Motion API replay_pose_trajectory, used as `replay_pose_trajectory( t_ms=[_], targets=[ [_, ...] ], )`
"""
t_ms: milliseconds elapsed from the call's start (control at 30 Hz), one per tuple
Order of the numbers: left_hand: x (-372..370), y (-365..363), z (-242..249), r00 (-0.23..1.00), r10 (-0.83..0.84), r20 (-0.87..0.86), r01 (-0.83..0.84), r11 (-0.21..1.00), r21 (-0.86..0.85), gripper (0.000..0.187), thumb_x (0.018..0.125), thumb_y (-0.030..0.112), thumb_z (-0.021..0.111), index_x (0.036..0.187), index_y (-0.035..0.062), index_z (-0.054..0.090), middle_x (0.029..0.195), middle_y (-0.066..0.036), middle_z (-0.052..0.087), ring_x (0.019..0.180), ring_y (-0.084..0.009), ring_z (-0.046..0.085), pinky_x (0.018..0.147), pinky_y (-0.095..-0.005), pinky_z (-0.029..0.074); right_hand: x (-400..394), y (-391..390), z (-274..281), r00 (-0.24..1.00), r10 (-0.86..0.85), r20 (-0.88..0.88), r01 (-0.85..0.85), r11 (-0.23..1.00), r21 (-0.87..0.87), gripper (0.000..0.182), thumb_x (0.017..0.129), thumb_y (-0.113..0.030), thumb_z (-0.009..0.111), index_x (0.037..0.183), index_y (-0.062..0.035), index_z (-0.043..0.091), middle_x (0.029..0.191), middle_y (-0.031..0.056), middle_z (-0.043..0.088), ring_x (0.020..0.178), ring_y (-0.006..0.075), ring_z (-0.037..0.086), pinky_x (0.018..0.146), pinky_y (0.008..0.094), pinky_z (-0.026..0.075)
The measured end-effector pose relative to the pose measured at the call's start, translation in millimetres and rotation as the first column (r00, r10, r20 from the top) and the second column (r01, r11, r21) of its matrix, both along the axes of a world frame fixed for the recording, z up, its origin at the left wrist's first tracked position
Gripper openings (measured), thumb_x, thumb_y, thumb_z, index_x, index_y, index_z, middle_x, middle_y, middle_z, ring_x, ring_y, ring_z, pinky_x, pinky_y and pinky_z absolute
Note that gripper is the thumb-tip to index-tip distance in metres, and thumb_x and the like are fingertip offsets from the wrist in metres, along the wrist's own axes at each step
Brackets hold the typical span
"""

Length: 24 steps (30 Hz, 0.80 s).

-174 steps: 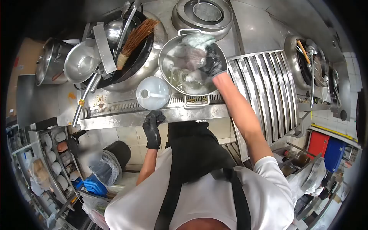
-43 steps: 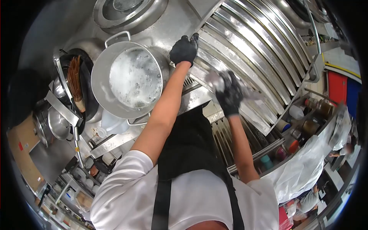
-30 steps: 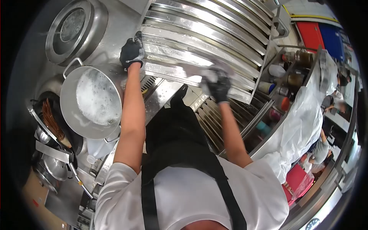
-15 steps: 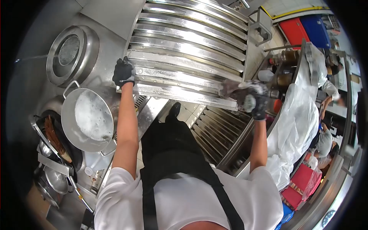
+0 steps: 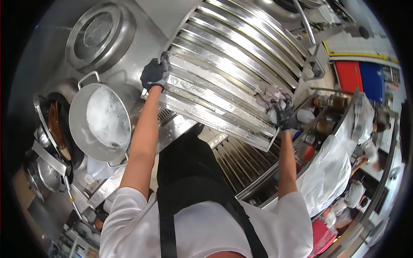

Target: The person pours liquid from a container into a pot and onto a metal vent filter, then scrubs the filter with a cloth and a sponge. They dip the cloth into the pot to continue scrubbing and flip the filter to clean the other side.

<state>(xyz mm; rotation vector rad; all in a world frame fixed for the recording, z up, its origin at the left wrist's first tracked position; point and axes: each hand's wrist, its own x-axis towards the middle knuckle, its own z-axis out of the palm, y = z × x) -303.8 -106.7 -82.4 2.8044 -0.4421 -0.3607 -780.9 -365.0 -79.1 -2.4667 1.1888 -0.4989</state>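
Bracing slatted panel | left grip curled at its left edge; right grip closed on bunched cloth near its right end | panel overhangs front edge of surface | could slip or tip if wet metal loosens either hold or right-side pressure outweighs the left.

The head-worn camera looked forward and steeply down, the apron close below it, the grate farther off; its wide, curving view took in the pot at left and darkened at the edges.
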Motion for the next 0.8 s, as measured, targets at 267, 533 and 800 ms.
replay_pose_trajectory(
  t_ms=[267,533,800],
  targets=[
    [2.9,-3.9,-10.3,0.999,0.018,0.032,-0.018,1.000,-0.006,0.064,0.089,0.064,0.040,0.096,0.0083,0.069,0.088,-0.021,0.070,0.083,-0.0398,0.068,0.075,-0.0498,0.053,234.9,72.3,-37.7,0.925,0.366,0.100,-0.316,0.890,-0.330,0.043,0.079,-0.040,0.069,0.109,-0.0094,0.066,0.110,0.0128,0.066,0.103,0.0324,0.062,0.087,0.0481,0.045],
    [12.6,-5.3,-9.0,0.991,0.126,-0.044,-0.128,0.991,-0.034,0.057,0.092,0.057,0.038,0.089,0.0119,0.072,0.090,-0.019,0.070,0.086,-0.0407,0.068,0.076,-0.0503,0.053,440.1,127.3,-39.7,0.780,0.522,0.343,-0.552,0.834,-0.014,0.051,0.091,-0.041,0.051,0.133,-0.0129,0.051,0.136,0.0174,0.049,0.127,0.0373,0.044,0.108,0.0514,0.029],
    [9.4,-11.7,-8.4,0.977,0.215,-0.008,-0.215,0.976,-0.016,0.060,0.092,0.056,0.034,0.086,0.0101,0.072,0.087,-0.020,0.069,0.084,-0.0427,0.066,0.075,-0.0514,0.052,132.5,30.3,-23.9,0.966,0.259,0.010,-0.250,0.943,-0.220,0.051,0.073,-0.039,0.074,0.119,-0.0198,0.063,0.122,0.0117,0.060,0.113,0.0296,0.057,0.102,0.0412,0.043]
  ],
)
